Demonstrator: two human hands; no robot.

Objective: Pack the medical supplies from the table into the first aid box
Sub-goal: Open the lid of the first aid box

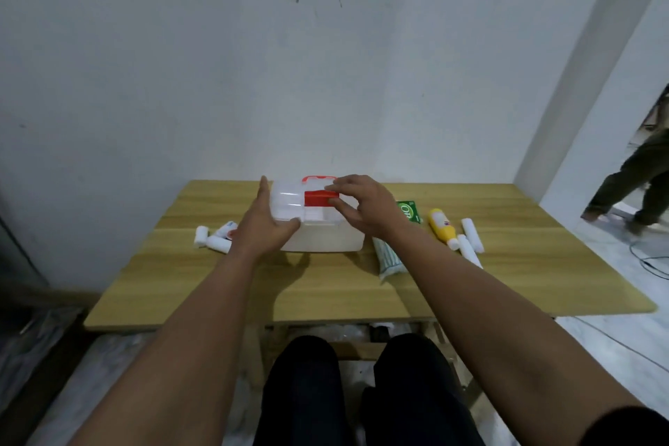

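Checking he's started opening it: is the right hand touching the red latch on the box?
Touching. In the head view, the right hand pinches the red latch on the first aid box, fingers on it.

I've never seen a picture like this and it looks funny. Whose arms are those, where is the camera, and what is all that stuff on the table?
The camera sits on a person's head, looking down, so you see their own arms. The left hand steadies the first aid box, and the right hand pinches its red latch. On the wooden table lie white bandage rolls, a yellow bottle, a green packet and a wrapped pack. Nothing is packed yet, as far as I can see.
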